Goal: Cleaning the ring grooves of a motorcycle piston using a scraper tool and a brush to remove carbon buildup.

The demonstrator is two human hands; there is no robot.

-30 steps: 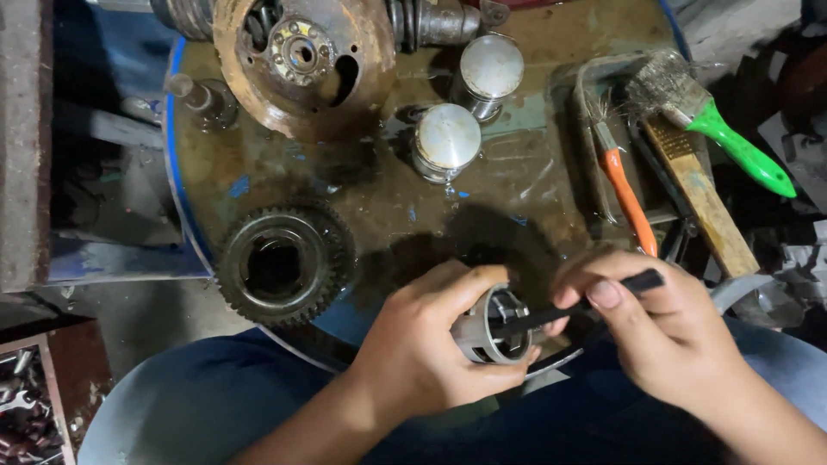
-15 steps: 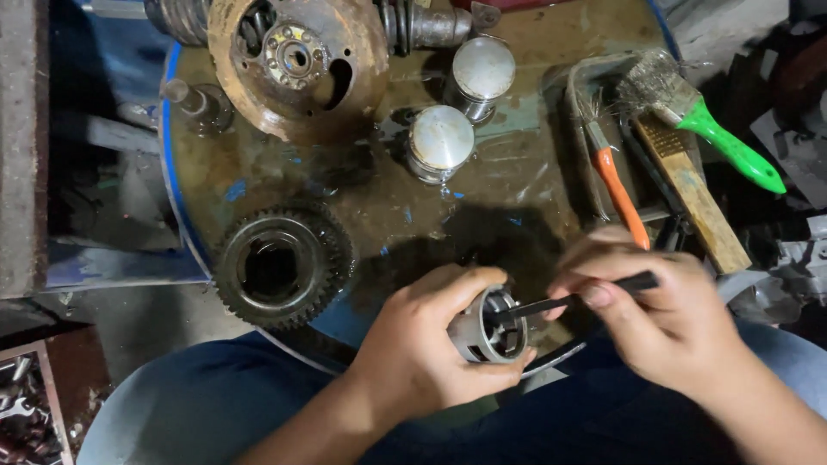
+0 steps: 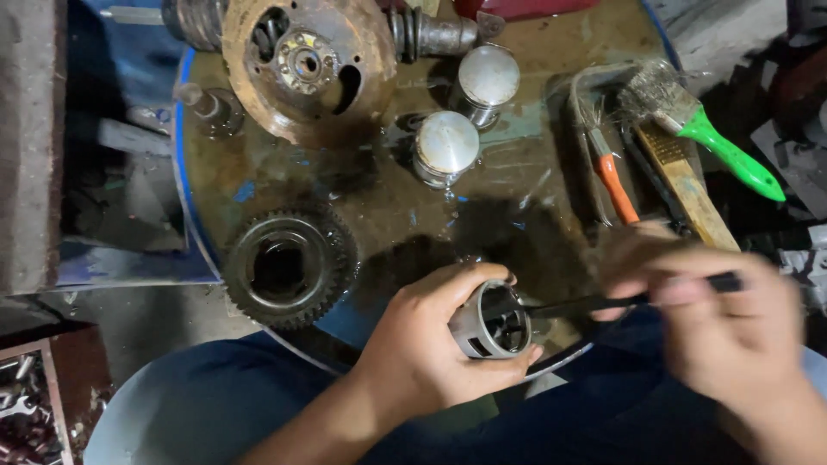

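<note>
Your left hand (image 3: 431, 344) grips the hollow piston (image 3: 493, 320); your blurred right hand (image 3: 724, 319) pinches a thin black tool (image 3: 594, 302) probing its bore, so hold steady.

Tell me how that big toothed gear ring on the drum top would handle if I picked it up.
The gear ring looks like thick dark metal, so probably heavy for its size and rigid. The drum top around it gleams wet, perhaps oily, so the ring may be slippery. Lying flat, it seems unlikely to roll; its teeth and open centre should give some grip.
</note>
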